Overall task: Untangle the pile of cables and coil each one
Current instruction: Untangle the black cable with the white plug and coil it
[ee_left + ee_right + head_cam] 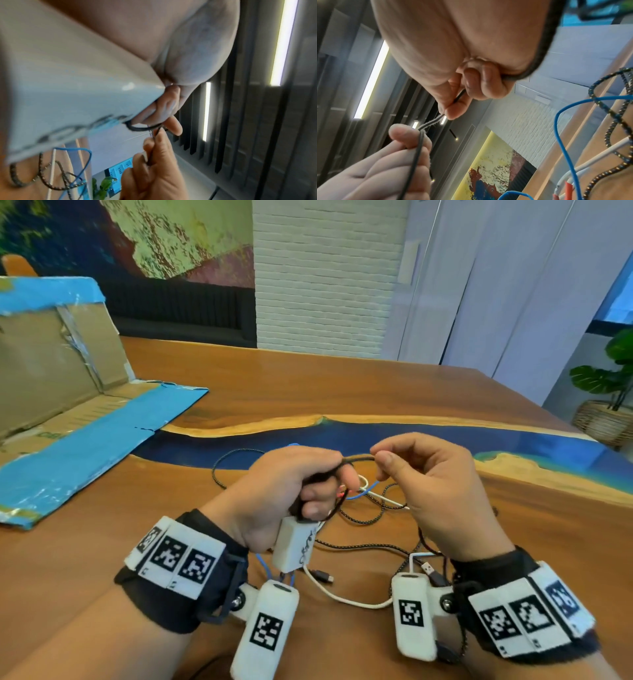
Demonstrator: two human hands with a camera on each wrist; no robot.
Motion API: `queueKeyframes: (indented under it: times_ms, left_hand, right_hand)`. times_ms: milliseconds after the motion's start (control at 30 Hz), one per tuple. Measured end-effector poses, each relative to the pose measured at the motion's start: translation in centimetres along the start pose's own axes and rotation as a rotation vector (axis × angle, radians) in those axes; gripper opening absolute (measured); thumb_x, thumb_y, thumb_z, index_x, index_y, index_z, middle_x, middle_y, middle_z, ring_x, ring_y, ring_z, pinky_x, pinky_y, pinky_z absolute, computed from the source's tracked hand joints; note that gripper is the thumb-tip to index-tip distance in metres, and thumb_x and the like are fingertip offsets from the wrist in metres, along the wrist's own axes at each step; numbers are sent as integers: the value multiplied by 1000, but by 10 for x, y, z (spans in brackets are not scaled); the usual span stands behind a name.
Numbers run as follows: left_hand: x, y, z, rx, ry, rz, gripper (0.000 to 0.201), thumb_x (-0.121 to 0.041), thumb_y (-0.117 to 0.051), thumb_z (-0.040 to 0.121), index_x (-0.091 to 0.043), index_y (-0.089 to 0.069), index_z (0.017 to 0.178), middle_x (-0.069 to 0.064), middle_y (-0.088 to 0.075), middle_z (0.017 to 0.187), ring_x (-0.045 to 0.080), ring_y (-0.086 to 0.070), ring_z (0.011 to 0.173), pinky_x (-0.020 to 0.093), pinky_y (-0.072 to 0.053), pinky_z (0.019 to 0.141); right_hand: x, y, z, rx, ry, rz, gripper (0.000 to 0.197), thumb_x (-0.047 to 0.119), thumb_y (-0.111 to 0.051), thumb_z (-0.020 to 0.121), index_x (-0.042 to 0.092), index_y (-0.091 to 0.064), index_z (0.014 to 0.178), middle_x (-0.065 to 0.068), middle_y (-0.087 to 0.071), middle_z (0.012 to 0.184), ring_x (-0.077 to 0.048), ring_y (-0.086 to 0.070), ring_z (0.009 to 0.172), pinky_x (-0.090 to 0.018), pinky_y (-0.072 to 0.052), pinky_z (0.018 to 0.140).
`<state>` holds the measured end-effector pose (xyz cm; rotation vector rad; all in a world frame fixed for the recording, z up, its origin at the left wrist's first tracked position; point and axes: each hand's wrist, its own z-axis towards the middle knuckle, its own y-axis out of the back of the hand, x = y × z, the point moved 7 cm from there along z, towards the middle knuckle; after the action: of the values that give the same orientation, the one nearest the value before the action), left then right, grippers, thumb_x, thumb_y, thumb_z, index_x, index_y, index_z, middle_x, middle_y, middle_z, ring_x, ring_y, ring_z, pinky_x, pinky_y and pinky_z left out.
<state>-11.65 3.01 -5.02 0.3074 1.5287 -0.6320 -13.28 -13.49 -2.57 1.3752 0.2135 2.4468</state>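
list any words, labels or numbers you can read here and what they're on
Nothing reads clearly.
On the charger: handwritten scrawl, too blurred to read.
On the cardboard: green print, too small.
On the wrist tags: code squares only, no words.

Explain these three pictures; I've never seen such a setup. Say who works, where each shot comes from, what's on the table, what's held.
No machine: a person works bare-handed, with a small white camera strapped to each wrist. The wide picture comes from a head camera; the two close ones look along each hand. The left hand grips loops of a thin black cable, a white charger block against its palm; the right hand pinches the same cable. On the wooden table lie a braided cable, a blue wire, a white cable and taped cardboard.
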Motion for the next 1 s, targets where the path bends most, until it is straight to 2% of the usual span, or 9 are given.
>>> queueKeyframes:
  times_ms: [167, 300, 433, 533, 633, 733, 800, 900, 1000]
  left_hand:
    - [-14, 6, 1, -107, -133, -299, 35, -16, -46, 99, 2, -66, 122, 6, -60, 74, 17, -61, 64, 24, -53, 60]
    - [-12, 22, 6, -284, -190, -147, 29, -8, -45, 105, -7, -63, 128, 10, -76, 96, 23, -73, 94, 32, -59, 86]
    - [1, 20, 9, -222, -77, 343, 28, -9, -46, 107, -15, -65, 126, 4, -78, 96, 12, -68, 86, 26, -56, 81]
    - [10, 2, 5, -9, -5, 472, 33, -13, -44, 108, -12, -73, 94, 10, -73, 83, 18, -63, 78, 30, -50, 76]
    - [9, -3, 1, 33, 26, 302, 43, -18, -40, 108, -3, -75, 87, 9, -53, 58, 23, -52, 59, 29, -45, 62]
    - [4, 0, 1, 25, 20, 107, 39, -23, -46, 101, 3, -73, 89, 2, -29, 55, 16, -34, 48, 23, -30, 49]
    - [0, 3, 0, 0, 2, -32, 35, -26, -50, 94, -1, -73, 87, -1, -23, 57, 12, -29, 46, 21, -23, 47]
    - [-9, 4, -1, -27, -67, -257, 36, -24, -48, 95, -1, -74, 103, -1, -37, 60, 12, -41, 52, 22, -35, 52]
    - [-12, 7, 2, -103, -139, -322, 39, -19, -41, 104, 1, -65, 126, 8, -66, 83, 20, -66, 75, 28, -57, 69]
  right_hand:
    - [-18, -30, -11, 324, -249, -4, 28, 9, -56, 103, 29, -74, 111, 2, -68, 71, -22, -47, 47, -25, -38, 41]
    - [-10, -56, -28, 622, -187, -192, 27, 16, -53, 105, 23, -77, 92, 0, -67, 68, -7, -48, 47, -22, -40, 51]
    - [2, -48, -24, 564, -115, -161, 27, 21, -61, 101, 11, -76, 81, 1, -52, 54, -8, -42, 52, -25, -36, 55]
    - [6, -29, -14, 412, -111, 60, 27, 12, -58, 101, -1, -70, 80, 9, -54, 54, -1, -42, 45, -9, -33, 51]
    - [-1, -14, -6, 248, -118, 74, 24, 16, -60, 99, 4, -69, 80, 15, -51, 45, 0, -46, 42, -8, -35, 46]
    - [-10, -7, -1, 133, -127, 63, 25, 36, -68, 87, 14, -70, 77, 14, -46, 46, -3, -39, 41, -10, -32, 46]
    - [-12, -9, -1, 144, -122, 51, 21, 33, -68, 91, 15, -73, 83, 12, -48, 48, -2, -39, 42, -10, -31, 46]
    - [-11, -23, -7, 297, -168, 40, 21, 13, -56, 103, 15, -77, 106, -3, -57, 60, -1, -41, 41, -9, -32, 44]
    - [-8, -39, -16, 466, -190, -48, 27, 9, -50, 106, 16, -73, 117, -11, -66, 70, -2, -43, 41, -11, -35, 45]
